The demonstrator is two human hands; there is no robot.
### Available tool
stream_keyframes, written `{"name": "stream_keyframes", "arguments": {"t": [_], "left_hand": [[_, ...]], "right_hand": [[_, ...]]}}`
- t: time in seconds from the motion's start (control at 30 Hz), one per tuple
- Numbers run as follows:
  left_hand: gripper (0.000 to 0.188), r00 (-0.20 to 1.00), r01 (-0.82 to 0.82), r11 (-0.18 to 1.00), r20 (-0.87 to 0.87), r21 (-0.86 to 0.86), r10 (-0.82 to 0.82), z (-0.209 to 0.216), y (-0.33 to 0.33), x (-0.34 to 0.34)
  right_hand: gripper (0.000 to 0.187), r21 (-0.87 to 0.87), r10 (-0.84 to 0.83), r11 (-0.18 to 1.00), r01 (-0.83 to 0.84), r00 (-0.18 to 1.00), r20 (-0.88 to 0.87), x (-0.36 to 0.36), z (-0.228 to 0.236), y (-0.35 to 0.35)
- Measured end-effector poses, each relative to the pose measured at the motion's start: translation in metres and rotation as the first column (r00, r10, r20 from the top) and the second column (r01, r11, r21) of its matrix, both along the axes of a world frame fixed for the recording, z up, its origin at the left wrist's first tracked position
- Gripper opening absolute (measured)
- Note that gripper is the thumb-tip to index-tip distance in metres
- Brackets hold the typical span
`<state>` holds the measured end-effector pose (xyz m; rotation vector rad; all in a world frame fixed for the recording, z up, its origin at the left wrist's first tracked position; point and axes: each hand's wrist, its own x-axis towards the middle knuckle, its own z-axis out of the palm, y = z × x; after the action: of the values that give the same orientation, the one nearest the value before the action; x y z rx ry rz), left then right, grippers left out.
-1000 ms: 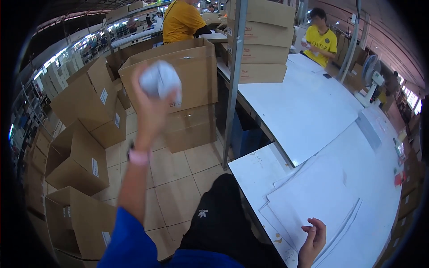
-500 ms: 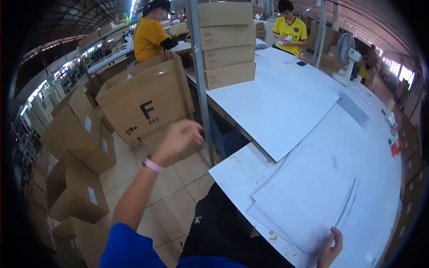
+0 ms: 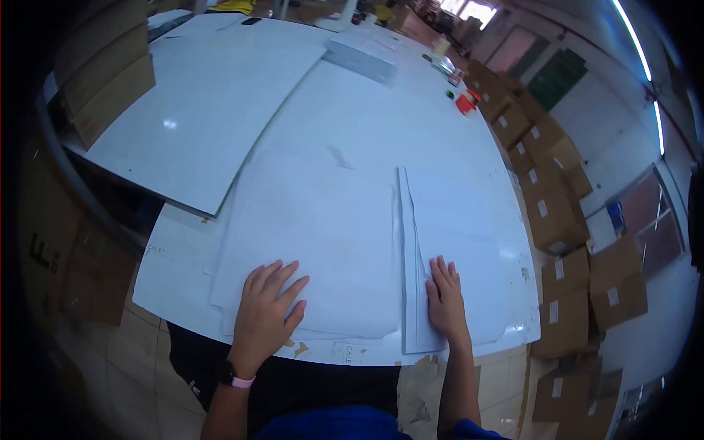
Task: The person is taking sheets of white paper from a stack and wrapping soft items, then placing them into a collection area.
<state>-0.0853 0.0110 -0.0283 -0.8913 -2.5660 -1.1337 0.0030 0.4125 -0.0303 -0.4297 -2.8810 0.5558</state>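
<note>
A pile of large thin white sheets (image 3: 315,235) lies flat on the white table in front of me. My left hand (image 3: 268,312) rests on its near left corner, fingers spread and pointing away from me. Right of that pile lies a second stack of white sheets (image 3: 462,220), its left edge folded into a narrow strip. My right hand (image 3: 444,301) is laid flat on it beside the folded edge, fingers stretched out. Neither hand grips anything.
A raised white board (image 3: 183,110) covers the table's far left, with brown cartons (image 3: 110,81) standing on it. A grey-white slab (image 3: 361,60) and a red tape-like item (image 3: 466,101) sit farther off. Stacked cartons (image 3: 550,198) line the floor at right.
My view has turned right toward the table. My left hand has come from the air over the floor onto the left pile. My right hand now lies flat on the right stack.
</note>
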Motion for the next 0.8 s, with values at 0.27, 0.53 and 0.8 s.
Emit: {"name": "stream_keyframes", "arguments": {"t": [0.27,0.53,0.8], "left_hand": [[0.031,0.991,-0.011,0.995,0.134,0.1,-0.003,0.018,0.014,0.008],[0.08,0.512,-0.32,0.611,0.675,0.724,-0.532,0.027,0.058,0.027],[0.055,0.652,-0.543,0.448,0.693,0.71,-0.308,0.013,0.021,0.015]], "right_hand": [[0.034,-0.13,-0.171,0.981,0.146,0.964,-0.205,-0.011,0.025,-0.02],[0.037,-0.439,0.456,0.706,-0.555,0.831,-0.318,-0.003,0.068,-0.153],[0.039,-0.296,0.05,0.942,-0.158,0.938,-0.342,0.012,0.049,-0.03]]}}
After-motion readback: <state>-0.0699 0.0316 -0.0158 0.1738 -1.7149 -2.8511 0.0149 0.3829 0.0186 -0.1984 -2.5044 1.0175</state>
